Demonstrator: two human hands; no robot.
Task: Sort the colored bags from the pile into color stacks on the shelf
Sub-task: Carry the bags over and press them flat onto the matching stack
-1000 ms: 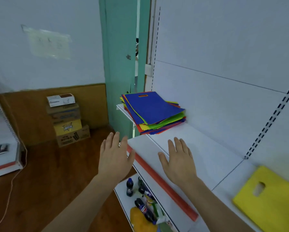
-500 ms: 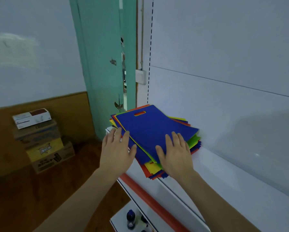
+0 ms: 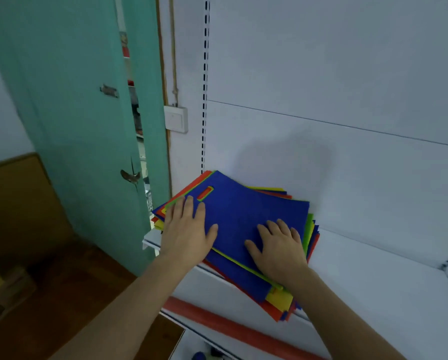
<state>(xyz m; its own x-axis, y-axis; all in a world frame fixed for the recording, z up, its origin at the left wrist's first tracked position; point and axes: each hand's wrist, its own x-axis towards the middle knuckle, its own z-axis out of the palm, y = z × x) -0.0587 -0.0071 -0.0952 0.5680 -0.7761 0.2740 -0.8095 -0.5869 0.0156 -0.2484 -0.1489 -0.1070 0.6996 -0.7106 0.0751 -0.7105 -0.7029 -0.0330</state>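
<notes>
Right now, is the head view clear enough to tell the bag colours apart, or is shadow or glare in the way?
Head view: the top blue bag is sharp, without glare; a soft shadow on the white back panel; wide-angle bending at the edges.

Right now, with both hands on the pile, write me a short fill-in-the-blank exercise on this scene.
1. The top bag of the pile is ____.
2. Through its handle slot shows the colour ____.
3. The left hand and right hand both rest on the top bag, so ____ hands touch it.
4. The strip along the shelf edge is ____.

Missing words: blue; red; two; red
</notes>
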